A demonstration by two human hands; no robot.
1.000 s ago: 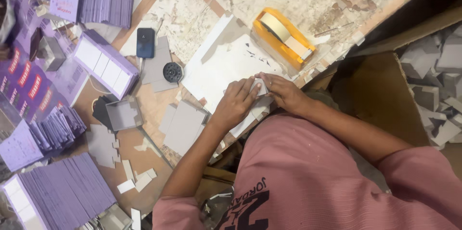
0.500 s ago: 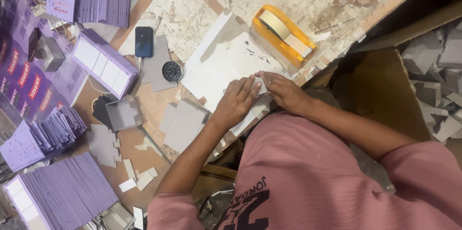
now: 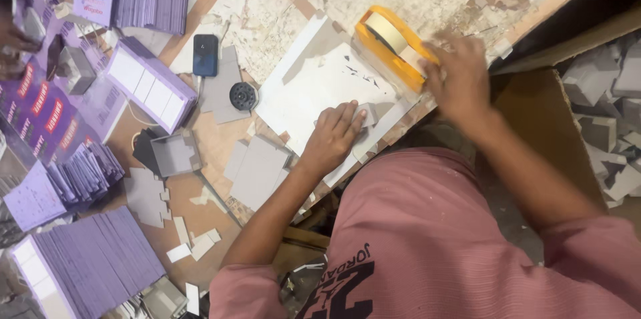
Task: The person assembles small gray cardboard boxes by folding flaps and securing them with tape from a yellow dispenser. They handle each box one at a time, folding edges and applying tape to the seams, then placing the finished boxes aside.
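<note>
Left hand (image 3: 332, 137) flat, pressing grey card piece (image 3: 366, 114); right hand (image 3: 457, 75) blurred, grip unclear, at yellow tape dispenser (image 3: 390, 45).

Bare white cardboard sheet (image 3: 314, 85) lies open beyond the left hand (image 3: 332, 137), fingers on a small grey card piece (image 3: 366, 114). Right hand (image 3: 457, 78) crowds the orange tape dispenser (image 3: 394, 45). Black phone (image 3: 205, 55) and round black disc (image 3: 243, 96) lie leftward.

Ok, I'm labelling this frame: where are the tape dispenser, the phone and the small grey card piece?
tape dispenser (image 3: 390, 45), head view, yellow body.
phone (image 3: 205, 55), head view, middle of its back.
grey card piece (image 3: 368, 114), head view, its bare corner.
</note>
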